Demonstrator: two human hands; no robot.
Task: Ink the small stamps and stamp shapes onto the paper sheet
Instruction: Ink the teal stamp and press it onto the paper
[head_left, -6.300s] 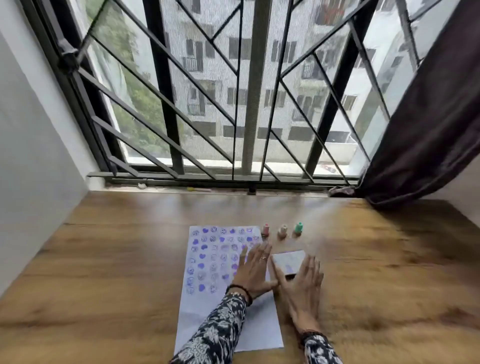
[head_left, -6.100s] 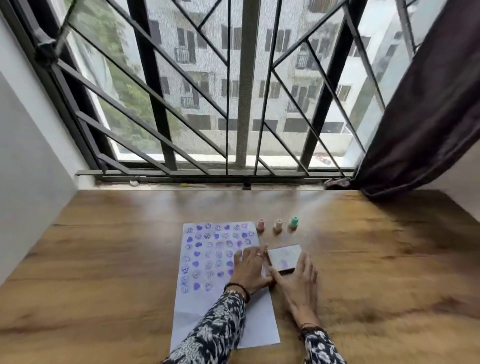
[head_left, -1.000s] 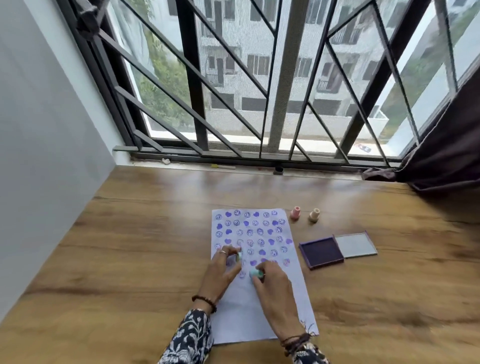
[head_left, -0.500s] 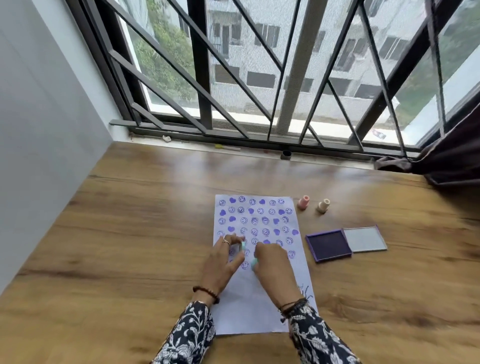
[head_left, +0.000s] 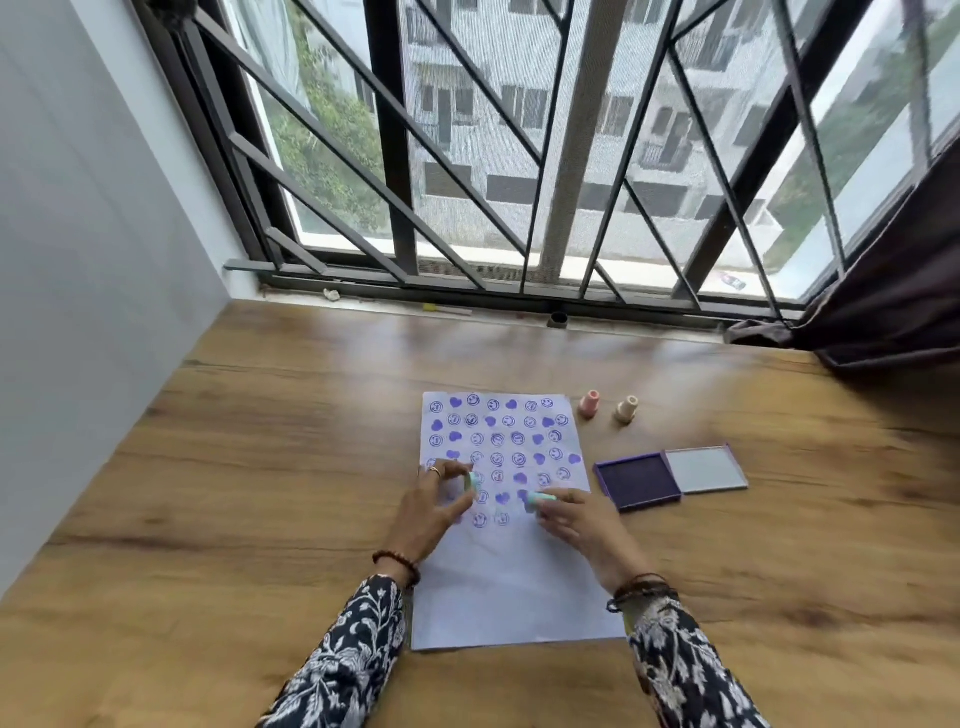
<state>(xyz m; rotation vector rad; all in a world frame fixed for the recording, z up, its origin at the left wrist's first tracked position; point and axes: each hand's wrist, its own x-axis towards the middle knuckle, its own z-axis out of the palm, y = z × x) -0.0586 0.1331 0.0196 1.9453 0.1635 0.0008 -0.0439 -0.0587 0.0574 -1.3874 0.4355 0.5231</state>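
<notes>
Wooden table (head_left: 260, 467), open ink pad (head_left: 638, 480)

Left hand (head_left: 427, 512) and right hand (head_left: 584, 522) low, fingers pinched

purple prints — white paper sheet (head_left: 511, 587), floral sleeve (head_left: 348, 670)

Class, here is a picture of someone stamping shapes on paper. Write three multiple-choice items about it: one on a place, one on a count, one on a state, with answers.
1. Where is the ink pad?
A. right of the paper sheet
B. on the windowsill
C. under the sheet

2. How many small stamps stand unused near the sheet's far right corner?
A. none
B. two
C. five

3. The ink pad's lid is:
A. shut
B. folded open
C. missing

Answers: 1 A, the pad lies on the table beside the sheet's right edge. 2 B, a pink stamp and a cream stamp. 3 B, the lid lies flat beside the purple pad.
</notes>
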